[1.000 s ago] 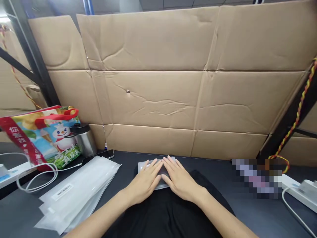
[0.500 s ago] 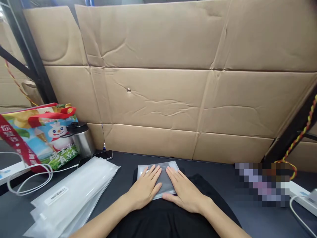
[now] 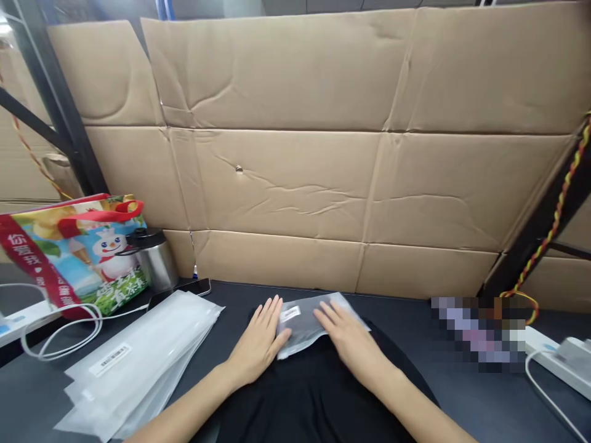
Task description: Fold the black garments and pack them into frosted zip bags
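A frosted plastic bag (image 3: 305,329) with a small white barcode label lies tilted over black cloth (image 3: 318,394) at the front of the dark table. My left hand (image 3: 258,344) rests flat by the bag's left edge, fingers stretched out and thumb touching its lower left corner. My right hand (image 3: 348,332) lies over the bag's right part, with its fingers extended on the plastic. Neither hand grips anything. To the left, several frosted plastic bags (image 3: 152,351) lie in a fanned stack, the top one bearing a barcode label.
Behind the stack stand a colourful carrier bag (image 3: 111,252), a steel jug (image 3: 159,264) and a phone (image 3: 198,287). White cables and a power strip (image 3: 28,320) lie at left, another power strip (image 3: 558,366) at right. A cardboard wall (image 3: 286,184) closes off the back.
The bag under my hands has turned and shifted right, showing its label. My left hand has slid left to its edge; my right hand has moved slightly right.
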Demonstrator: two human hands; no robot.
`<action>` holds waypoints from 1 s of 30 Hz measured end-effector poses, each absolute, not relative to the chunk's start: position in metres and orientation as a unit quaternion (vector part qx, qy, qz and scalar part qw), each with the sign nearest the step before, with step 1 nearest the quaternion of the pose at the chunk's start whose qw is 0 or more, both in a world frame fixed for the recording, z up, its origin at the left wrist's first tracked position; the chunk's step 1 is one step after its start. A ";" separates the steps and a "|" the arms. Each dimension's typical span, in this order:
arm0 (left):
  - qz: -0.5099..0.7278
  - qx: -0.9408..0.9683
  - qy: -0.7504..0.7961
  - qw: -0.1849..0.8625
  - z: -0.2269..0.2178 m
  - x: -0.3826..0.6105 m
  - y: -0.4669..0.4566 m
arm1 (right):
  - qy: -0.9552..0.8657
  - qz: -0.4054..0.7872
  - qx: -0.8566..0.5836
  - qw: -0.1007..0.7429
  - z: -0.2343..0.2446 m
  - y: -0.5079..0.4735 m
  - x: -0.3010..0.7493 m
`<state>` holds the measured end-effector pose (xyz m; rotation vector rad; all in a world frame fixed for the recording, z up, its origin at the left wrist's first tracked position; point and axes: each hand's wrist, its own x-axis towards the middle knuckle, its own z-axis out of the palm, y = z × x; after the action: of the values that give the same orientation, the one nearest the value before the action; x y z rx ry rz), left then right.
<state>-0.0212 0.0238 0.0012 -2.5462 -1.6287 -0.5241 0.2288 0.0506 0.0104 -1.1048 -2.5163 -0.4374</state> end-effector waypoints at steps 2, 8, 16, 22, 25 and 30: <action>-0.148 -0.838 -0.521 0.067 -0.001 -0.031 0.021 | -0.869 -0.195 -0.414 0.187 0.007 0.054 0.260; -0.116 -0.839 -0.514 0.140 -0.006 -0.062 0.007 | -0.806 -0.210 -0.521 0.188 -0.023 0.068 0.359; -0.096 -0.837 -0.521 0.136 -0.005 -0.066 0.003 | -0.821 -0.014 -0.560 0.112 -0.001 0.068 0.363; -0.140 -0.842 -0.518 0.053 0.013 -0.064 -0.012 | -0.827 0.027 -0.544 0.137 0.009 0.069 0.335; -0.144 -0.845 -0.515 -0.035 0.030 -0.069 -0.048 | -0.838 0.058 -0.513 0.179 0.016 0.048 0.325; -0.102 -0.842 -0.482 -0.221 0.039 -0.088 -0.112 | -0.900 0.199 -0.356 0.151 0.045 -0.024 0.302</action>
<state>-0.0878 -0.1125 0.0393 -3.0955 -1.7728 -0.3747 0.3024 -0.0237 0.0452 -1.0225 -2.5855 0.5704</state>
